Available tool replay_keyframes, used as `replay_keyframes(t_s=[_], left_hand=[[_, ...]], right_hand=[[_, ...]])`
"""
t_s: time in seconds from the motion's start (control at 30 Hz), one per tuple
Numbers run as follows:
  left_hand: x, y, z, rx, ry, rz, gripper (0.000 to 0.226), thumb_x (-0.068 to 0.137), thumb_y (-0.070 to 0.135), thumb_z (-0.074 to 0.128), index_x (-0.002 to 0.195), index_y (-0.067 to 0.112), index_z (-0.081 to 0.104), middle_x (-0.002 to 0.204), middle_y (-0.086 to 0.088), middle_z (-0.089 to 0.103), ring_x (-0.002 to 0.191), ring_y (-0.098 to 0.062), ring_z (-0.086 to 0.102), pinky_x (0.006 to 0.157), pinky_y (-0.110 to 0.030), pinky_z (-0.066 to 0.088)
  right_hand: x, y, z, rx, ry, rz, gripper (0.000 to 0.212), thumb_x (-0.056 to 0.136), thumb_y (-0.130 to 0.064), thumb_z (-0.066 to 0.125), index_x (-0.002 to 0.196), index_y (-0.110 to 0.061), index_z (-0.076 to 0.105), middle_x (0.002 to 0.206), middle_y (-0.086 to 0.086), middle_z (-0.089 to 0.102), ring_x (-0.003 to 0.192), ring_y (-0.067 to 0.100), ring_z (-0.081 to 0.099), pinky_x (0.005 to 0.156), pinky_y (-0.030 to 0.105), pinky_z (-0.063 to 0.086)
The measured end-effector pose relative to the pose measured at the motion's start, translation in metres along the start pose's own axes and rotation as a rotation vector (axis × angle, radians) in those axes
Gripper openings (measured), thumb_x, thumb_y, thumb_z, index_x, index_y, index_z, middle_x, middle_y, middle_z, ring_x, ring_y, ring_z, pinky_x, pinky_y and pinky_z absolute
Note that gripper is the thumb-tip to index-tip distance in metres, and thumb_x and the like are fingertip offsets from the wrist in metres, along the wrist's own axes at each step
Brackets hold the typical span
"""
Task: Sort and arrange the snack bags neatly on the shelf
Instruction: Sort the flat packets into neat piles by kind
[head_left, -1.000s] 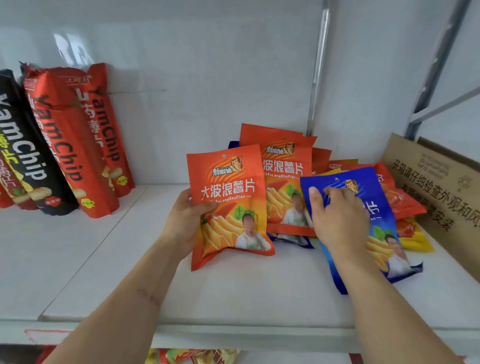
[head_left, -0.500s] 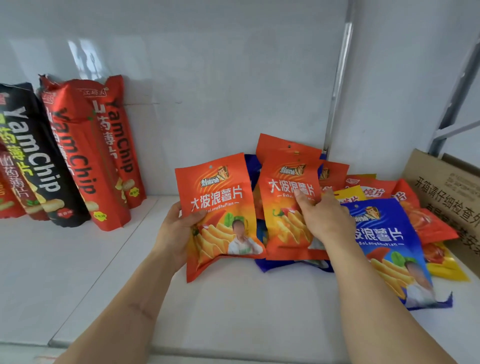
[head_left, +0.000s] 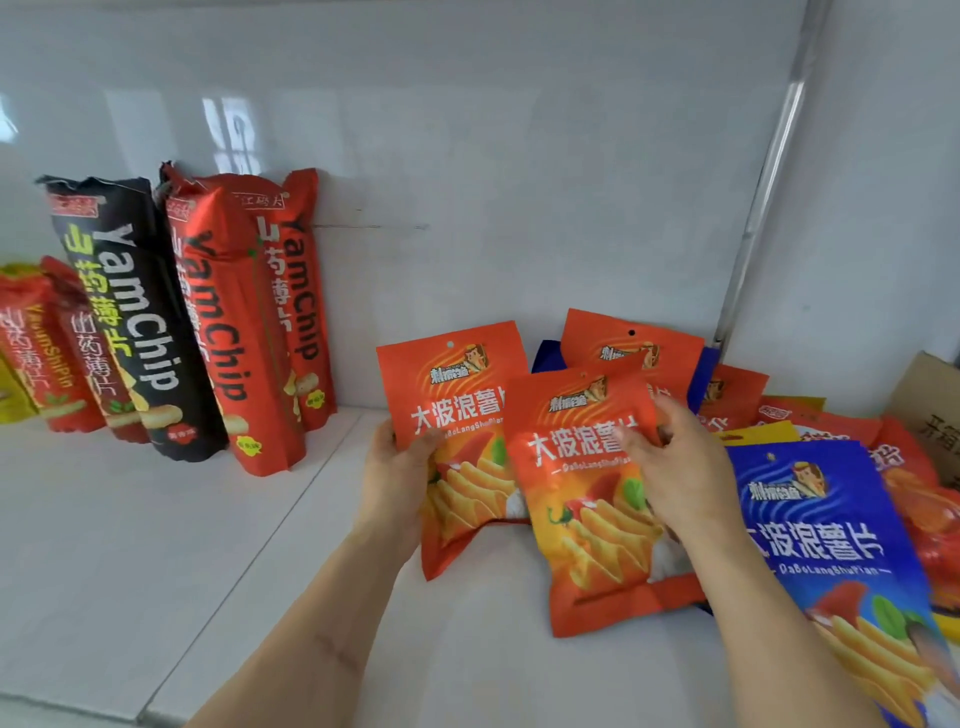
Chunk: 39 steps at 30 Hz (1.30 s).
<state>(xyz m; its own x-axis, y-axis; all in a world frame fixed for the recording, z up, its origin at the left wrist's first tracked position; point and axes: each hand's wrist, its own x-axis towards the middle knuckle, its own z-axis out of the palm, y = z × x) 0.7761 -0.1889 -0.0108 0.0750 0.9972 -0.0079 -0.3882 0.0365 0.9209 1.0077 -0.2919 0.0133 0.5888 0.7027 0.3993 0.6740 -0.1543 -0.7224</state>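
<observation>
The left hand (head_left: 395, 483) grips a glossy orange foil chip bag (head_left: 457, 415) by its left edge, thumb curled over the front, holding it upright above the white shelf (head_left: 156, 545); the right hand (head_left: 675, 467) pinches a second orange foil chip bag (head_left: 587, 519) near its upper right edge, fingers curled onto the front, and this bag overlaps the right side of the first; just to the right lies a blue foil chip bag (head_left: 831, 535), flat on the shelf; behind it sits a loose pile of orange, red and yellow snack bags (head_left: 779, 415); well apart to the left, tall red yam chip packs (head_left: 249, 322) and a tall black yam chip pack (head_left: 130, 322) lean against the white back wall (head_left: 467, 156); a brown cardboard box (head_left: 930, 405) shows at the right edge.
</observation>
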Motion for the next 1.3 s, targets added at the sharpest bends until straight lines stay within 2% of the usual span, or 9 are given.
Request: replay_keyframes(t_s=[0.07, 0.23, 0.4, 0.5, 0.6, 0.77, 0.97, 1.17, 1.3], left_hand=[[-0.006, -0.001, 0.004, -0.071, -0.009, -0.045, 0.021, 0.098, 0.027, 0.061, 0.116, 0.015, 0.062, 0.100, -0.007, 0.077, 0.087, -0.026, 0.076, 0.076, -0.042, 0.060], [-0.013, 0.001, 0.004, -0.237, -0.164, -0.177, 0.055, 0.094, 0.059, 0.053, 0.132, 0.020, 0.061, 0.122, -0.010, 0.071, 0.111, -0.032, 0.069, 0.100, -0.056, 0.050], [-0.020, 0.003, 0.006, -0.188, -0.214, -0.072, 0.037, 0.091, 0.031, 0.065, 0.126, 0.022, 0.059, 0.114, -0.013, 0.073, 0.103, -0.034, 0.071, 0.088, -0.053, 0.057], [-0.018, -0.002, 0.008, -0.105, -0.175, -0.044, 0.031, 0.094, 0.017, 0.066, 0.123, 0.022, 0.058, 0.109, -0.012, 0.075, 0.097, -0.035, 0.073, 0.084, -0.053, 0.059], [-0.011, -0.004, 0.007, -0.039, -0.108, -0.015, 0.022, 0.097, 0.013, 0.060, 0.118, 0.021, 0.060, 0.099, -0.007, 0.077, 0.086, -0.029, 0.076, 0.074, -0.044, 0.061], [0.012, 0.003, -0.008, 0.026, -0.046, 0.010, 0.022, 0.097, 0.012, 0.059, 0.118, 0.020, 0.062, 0.103, -0.010, 0.077, 0.090, -0.031, 0.075, 0.080, -0.049, 0.060], [0.029, 0.008, -0.015, 0.056, -0.021, -0.008, 0.020, 0.098, 0.019, 0.060, 0.118, 0.020, 0.059, 0.104, -0.010, 0.076, 0.091, -0.033, 0.075, 0.083, -0.055, 0.059], [0.033, -0.001, -0.005, 0.068, -0.046, 0.010, 0.019, 0.099, 0.018, 0.058, 0.117, 0.023, 0.060, 0.103, -0.006, 0.077, 0.089, -0.029, 0.075, 0.081, -0.051, 0.060], [0.034, -0.003, -0.004, 0.058, -0.041, 0.013, 0.022, 0.100, 0.018, 0.057, 0.122, 0.023, 0.059, 0.103, -0.005, 0.077, 0.087, -0.027, 0.076, 0.077, -0.048, 0.061]], right_hand=[[-0.002, -0.009, 0.010, 0.011, -0.005, -0.014, 0.051, 0.089, -0.042, 0.068, 0.133, -0.021, 0.055, 0.113, -0.004, 0.067, 0.101, 0.018, 0.064, 0.078, 0.028, 0.047], [-0.005, -0.029, 0.033, 0.089, -0.057, 0.011, 0.044, 0.090, -0.036, 0.069, 0.129, -0.022, 0.055, 0.098, -0.012, 0.067, 0.085, 0.009, 0.065, 0.065, 0.023, 0.048], [-0.012, -0.042, 0.053, 0.125, -0.042, 0.042, 0.059, 0.088, -0.041, 0.070, 0.138, -0.021, 0.048, 0.101, -0.004, 0.068, 0.090, 0.018, 0.067, 0.074, 0.035, 0.056], [-0.013, -0.042, 0.058, 0.146, -0.040, 0.070, 0.055, 0.088, -0.039, 0.071, 0.135, -0.020, 0.050, 0.086, -0.014, 0.058, 0.077, 0.004, 0.059, 0.059, 0.014, 0.041], [-0.016, -0.040, 0.057, 0.197, -0.061, 0.038, 0.048, 0.089, -0.045, 0.067, 0.129, -0.022, 0.054, 0.085, -0.016, 0.057, 0.076, -0.004, 0.054, 0.059, 0.010, 0.036], [0.002, -0.020, 0.025, 0.147, 0.130, 0.047, 0.048, 0.094, -0.049, 0.057, 0.130, -0.018, 0.058, 0.109, -0.003, 0.066, 0.093, 0.011, 0.059, 0.070, 0.023, 0.041], [0.025, 0.012, -0.003, 0.057, 0.293, 0.118, 0.051, 0.096, -0.047, 0.055, 0.135, -0.015, 0.053, 0.129, 0.007, 0.059, 0.116, 0.025, 0.056, 0.090, 0.038, 0.047], [0.037, 0.035, -0.001, -0.170, 0.070, 0.420, 0.090, 0.082, -0.081, 0.039, 0.140, -0.012, 0.042, 0.133, 0.015, 0.056, 0.122, 0.040, 0.053, 0.100, 0.054, 0.044], [0.036, 0.026, 0.002, -0.154, 0.117, 0.374, 0.085, 0.082, -0.073, 0.053, 0.141, -0.014, 0.041, 0.133, 0.013, 0.057, 0.122, 0.038, 0.054, 0.098, 0.052, 0.045]])
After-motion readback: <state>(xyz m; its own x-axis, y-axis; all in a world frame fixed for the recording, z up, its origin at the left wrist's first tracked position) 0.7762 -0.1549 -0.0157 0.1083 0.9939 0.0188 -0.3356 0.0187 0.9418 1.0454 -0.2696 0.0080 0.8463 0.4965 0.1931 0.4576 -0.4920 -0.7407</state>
